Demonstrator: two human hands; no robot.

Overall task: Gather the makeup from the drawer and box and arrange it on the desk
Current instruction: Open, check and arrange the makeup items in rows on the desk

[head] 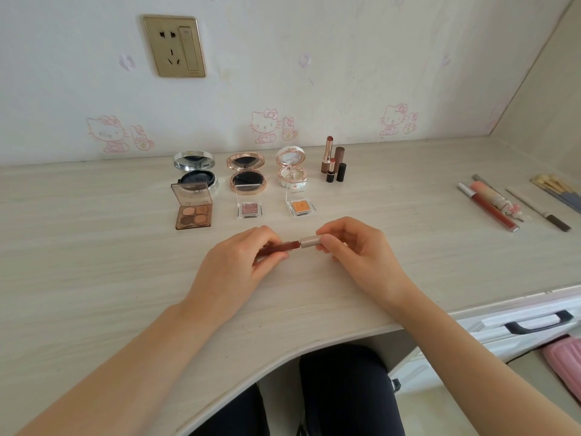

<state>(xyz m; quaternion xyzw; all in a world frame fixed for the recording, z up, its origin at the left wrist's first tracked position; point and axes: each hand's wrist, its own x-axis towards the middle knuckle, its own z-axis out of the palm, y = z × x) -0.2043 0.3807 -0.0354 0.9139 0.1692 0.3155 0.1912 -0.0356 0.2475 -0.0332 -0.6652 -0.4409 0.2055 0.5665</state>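
Left hand (242, 259) grip clamped on lip gloss tube (283, 246); right hand (355, 247) grip clamped on its cap (309, 241), above bench (94, 262); compacts at 12 o'clock.

At the centre of the frame, the left hand (239, 262) pinches the dark red tube of a lip gloss (284, 247) while the right hand (355, 247) grips its metallic cap, both just above the pale wood-grain worktop (94, 262). Behind them, three open compacts (246, 173) stand in a row, with an eyeshadow palette (192, 209) and two small single shadows (248, 209) in front. Uncapped lipsticks (333, 162) stand to their right. At the right edge lie slim tubes and pencils (490, 206). A drawer handle (540, 322) shows at lower right.
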